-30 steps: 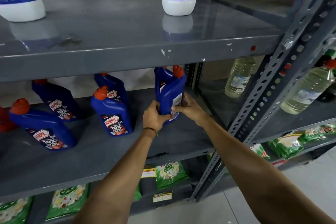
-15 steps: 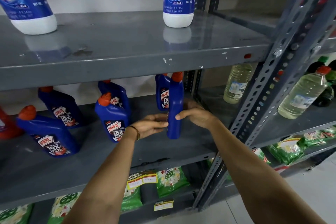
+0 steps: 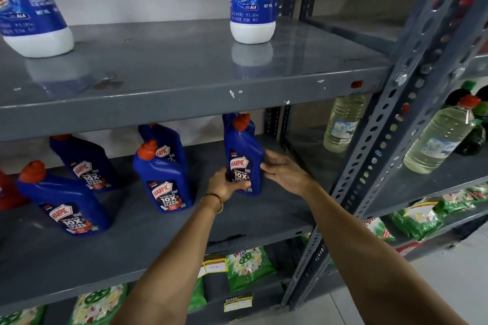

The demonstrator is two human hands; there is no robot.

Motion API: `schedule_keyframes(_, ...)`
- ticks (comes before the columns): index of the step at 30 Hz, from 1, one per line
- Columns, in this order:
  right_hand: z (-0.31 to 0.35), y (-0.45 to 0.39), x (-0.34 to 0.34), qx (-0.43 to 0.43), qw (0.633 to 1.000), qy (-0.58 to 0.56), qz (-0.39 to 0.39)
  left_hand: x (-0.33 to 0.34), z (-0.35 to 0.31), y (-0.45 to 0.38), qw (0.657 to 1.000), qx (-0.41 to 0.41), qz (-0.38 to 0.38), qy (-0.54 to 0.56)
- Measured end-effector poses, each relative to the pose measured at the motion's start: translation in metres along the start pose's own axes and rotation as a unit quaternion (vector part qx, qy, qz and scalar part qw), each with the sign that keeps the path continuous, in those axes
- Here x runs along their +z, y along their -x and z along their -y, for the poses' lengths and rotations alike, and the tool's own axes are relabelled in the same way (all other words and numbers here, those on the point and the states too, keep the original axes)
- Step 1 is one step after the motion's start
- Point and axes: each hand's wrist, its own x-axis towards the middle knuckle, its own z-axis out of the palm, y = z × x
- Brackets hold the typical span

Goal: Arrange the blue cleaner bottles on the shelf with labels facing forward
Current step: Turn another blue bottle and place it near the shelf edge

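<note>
Left hand grips blue cleaner bottle low | right hand loosely cups its 3 o'clock side | upright on shelf, label forward | likely rigid, slick, liquid-heavy; hold waist

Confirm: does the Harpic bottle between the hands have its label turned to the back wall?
No. The Harpic bottle between the left hand and right hand shows its front label toward the camera.

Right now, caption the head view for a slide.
Both hands steady a blue bottle, label forward, on the grey shelf beside four others.
</note>
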Motion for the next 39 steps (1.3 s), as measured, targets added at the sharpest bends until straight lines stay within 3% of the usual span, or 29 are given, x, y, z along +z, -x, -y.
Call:
schedule_keyframes(5, -0.004, -0.002, -0.006, -0.022, 0.999, 0.011, -0.045, 0.007, -0.001, -0.005, 0.999, 0.010, -0.033, -0.007)
schedule_keyframes(12, -0.007, -0.005, -0.010, -0.046, 0.998, 0.019, -0.029, 0.017, 0.008, -0.005, 0.996, 0.000, -0.083, -0.026)
schedule_keyframes(21, -0.035, -0.007, -0.005, 0.047, 0.984, 0.108, -0.136, 0.020, 0.014, 0.005, 0.995, -0.006, -0.102, -0.002)
schedule_keyframes(30, -0.055, -0.007, 0.009, 0.031, 0.950, 0.215, -0.224, 0.030, 0.013, 0.010, 0.993, -0.036, -0.117, 0.004)
schedule_keyframes(39, -0.056, -0.011, 0.007, 0.057, 0.935, 0.273, -0.219, 0.030, 0.010, 0.011, 0.991, -0.053, -0.125, -0.007)
